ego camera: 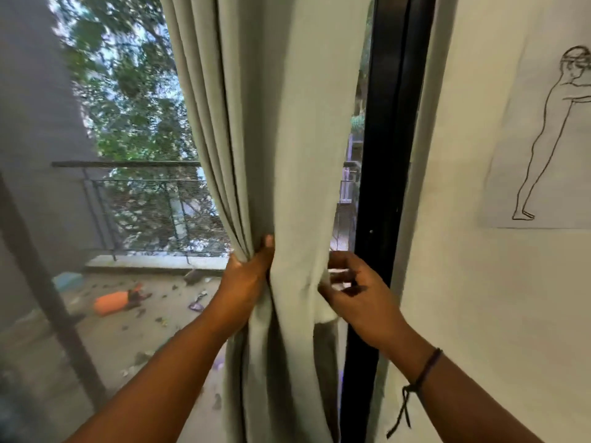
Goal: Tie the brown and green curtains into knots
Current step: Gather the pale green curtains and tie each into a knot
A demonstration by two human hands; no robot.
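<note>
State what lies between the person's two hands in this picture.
In the head view, a flat panel of the green curtain spans the stretch: the left hand grips its gathered folds, and the right hand pinches its right edge.

A single wide-angle view comes from the person's head, facing forward and slightly down at a window wall. It sits close: both bare forearms enter from the bottom edge and reach the pale green pleated fabric curtain point(287, 155) at mid-frame. The black metal door frame point(390, 155) runs up just right of centre, bowed by the lens (straight lines curve toward the edges). Through the glass at left, farther off, a dark metal balcony railing point(128, 164) shows.
</note>
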